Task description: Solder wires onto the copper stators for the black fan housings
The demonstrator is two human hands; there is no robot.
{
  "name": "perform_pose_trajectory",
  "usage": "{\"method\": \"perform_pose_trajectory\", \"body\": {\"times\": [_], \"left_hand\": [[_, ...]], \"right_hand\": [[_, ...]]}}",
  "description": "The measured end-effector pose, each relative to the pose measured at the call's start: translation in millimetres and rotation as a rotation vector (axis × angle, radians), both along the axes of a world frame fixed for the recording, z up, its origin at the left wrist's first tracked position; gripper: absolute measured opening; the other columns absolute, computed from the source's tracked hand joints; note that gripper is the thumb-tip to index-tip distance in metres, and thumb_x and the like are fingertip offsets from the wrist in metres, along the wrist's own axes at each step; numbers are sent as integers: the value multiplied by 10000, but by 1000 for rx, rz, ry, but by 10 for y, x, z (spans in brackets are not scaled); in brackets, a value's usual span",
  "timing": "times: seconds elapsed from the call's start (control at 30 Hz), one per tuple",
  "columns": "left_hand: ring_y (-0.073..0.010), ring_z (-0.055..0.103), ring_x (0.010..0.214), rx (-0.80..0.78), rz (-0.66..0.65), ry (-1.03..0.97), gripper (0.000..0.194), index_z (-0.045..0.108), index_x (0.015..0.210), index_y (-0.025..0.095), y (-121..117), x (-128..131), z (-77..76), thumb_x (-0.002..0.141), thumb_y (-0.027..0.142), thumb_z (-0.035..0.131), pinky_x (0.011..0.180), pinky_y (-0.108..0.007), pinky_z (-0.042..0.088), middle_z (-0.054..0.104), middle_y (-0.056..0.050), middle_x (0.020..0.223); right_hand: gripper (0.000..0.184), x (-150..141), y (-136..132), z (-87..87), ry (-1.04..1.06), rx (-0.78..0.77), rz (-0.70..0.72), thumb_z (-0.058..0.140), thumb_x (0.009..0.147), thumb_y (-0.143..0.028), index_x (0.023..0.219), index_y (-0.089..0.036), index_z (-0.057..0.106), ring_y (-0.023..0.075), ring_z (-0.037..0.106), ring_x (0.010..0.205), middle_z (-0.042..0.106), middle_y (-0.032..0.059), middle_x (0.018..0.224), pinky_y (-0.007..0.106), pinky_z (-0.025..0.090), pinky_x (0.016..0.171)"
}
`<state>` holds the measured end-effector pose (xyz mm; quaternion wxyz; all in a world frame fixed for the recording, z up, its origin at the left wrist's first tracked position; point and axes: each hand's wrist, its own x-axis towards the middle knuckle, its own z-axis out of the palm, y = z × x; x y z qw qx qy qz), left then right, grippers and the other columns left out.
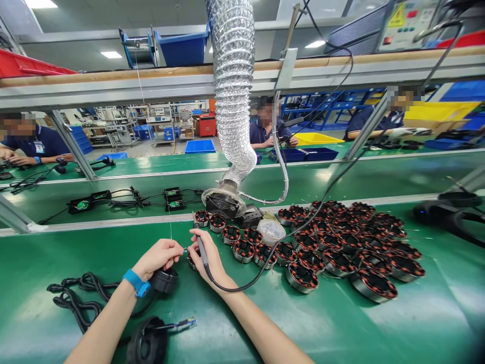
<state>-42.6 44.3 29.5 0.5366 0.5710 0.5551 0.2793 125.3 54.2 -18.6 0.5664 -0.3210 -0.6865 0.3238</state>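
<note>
Black cords (pixel 78 298): clutter near left.
Green bench (pixel 348 333): open at near right, and left beyond the cords.
Copper-wound rings (pixel 339 262): crowd the right.
Tool cable (pixel 233 290): slants across them.
Foil duct (pixel 234 76): hangs low, far centre.

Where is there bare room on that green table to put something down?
On the glossy green tabletop, right of the right forearm, nearer than the silvery metal rings with orange windings; also left, behind the coiled black cable. Crowded: among those rings and around the left hand and right hand.
</note>
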Motion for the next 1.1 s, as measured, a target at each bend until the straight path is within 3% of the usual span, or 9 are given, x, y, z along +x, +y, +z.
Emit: {"method": "perform_pose_trajectory", "body": {"times": [0.33,0.5,0.6,0.83,1.1], "left_hand": [[-48,371,369,46,44,60,335,567,666,153,-32,52,34,703,478,644,392,-196,256,525,42,554],[-46,364,361,50,79,44,343,560,637,153,-36,79,62,689,480,651,383,-198,251,524,38,540],[-44,361,360,32,84,26,346,559,633,151,-33,90,78,684,479,655,376,-195,241,531,34,539],[-42,366,362,19,95,3,320,564,637,146,-38,111,86,703,451,632,375,-186,242,530,32,532],[-44,366,362,17,99,4,324,552,632,150,-44,95,65,715,454,629,372,-185,241,518,36,517]], "right_hand": [[280,129,-166,106,20,6,-121,495,937,-217,1204,-217,581,162,637,856,636,56,967,282,536,811],[259,176,-254,154,81,-93,-136,496,963,-314,1174,-219,612,153,669,769,684,46,937,263,555,726],[241,161,-277,163,114,-110,-122,493,968,-311,1157,-214,606,137,666,713,683,34,893,248,553,693],[256,73,-290,79,73,-44,-49,471,971,-236,1206,-227,571,135,670,809,626,62,1035,260,556,785],[266,33,-280,15,37,-23,-99,481,962,-223,1216,-223,559,171,646,955,613,75,1061,295,540,871]]}}
